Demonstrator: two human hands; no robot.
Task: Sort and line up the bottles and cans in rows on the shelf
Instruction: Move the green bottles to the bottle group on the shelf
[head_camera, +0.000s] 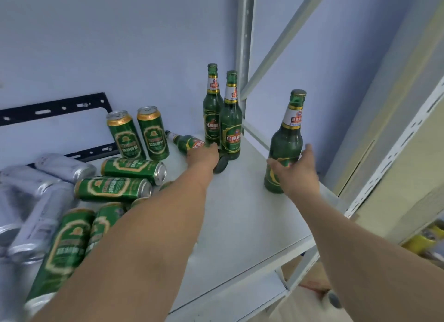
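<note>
Near the shelf's [240, 225] front-left edge: green cans [113, 189] and silver cans [36, 201] toppled, unsorted. Midway along the right edge: right hand [298, 175] half-closed around an upright bottle [286, 144], probably steadying it. Farther in: left hand [204, 153] gripping a lying bottle [187, 142], likely for righting. Back-right corner: two bottles [223, 115] upright, starting a row.

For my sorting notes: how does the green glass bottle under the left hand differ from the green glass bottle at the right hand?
The green glass bottle under the left hand lies on its side; the green glass bottle at the right hand stands upright. The first is among cans; the second stands alone. Both share similar labels.
</note>
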